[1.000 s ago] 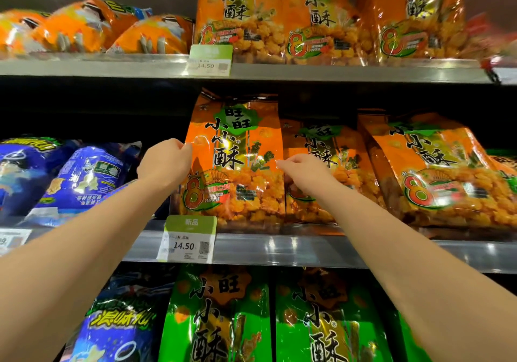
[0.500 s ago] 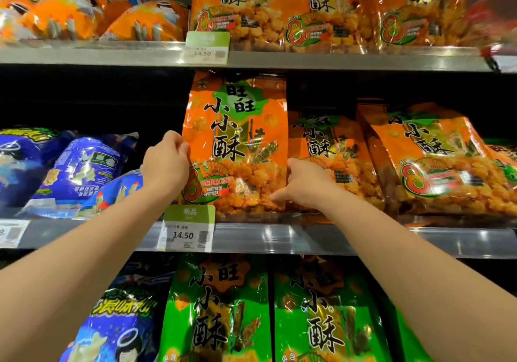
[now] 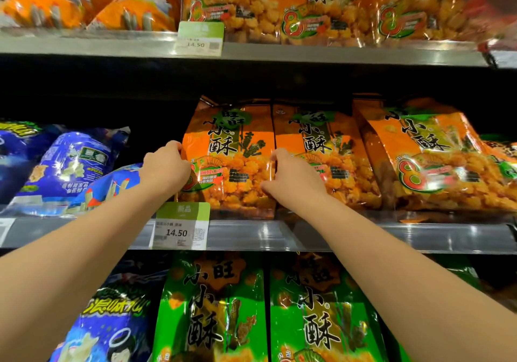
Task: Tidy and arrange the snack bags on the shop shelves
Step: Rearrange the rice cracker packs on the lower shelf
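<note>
An orange snack bag (image 3: 232, 149) with black characters stands upright on the middle shelf (image 3: 279, 235). My left hand (image 3: 165, 166) grips its left edge and my right hand (image 3: 293, 178) grips its right edge. A second orange bag (image 3: 327, 143) stands right beside it, partly behind my right hand. A third orange bag (image 3: 430, 154) leans back at the right.
Blue snack bags (image 3: 70, 163) lie on the middle shelf at the left. Orange bags (image 3: 321, 6) fill the top shelf. Green bags (image 3: 218, 305) and a blue bag (image 3: 109, 319) stand on the lower shelf. A green price tag (image 3: 181, 226) reading 14.50 hangs from the shelf's front rail.
The orange bag between my hands was lifted high against the upper shelf, then came down. It now stands lower, level with the bag to its right.
</note>
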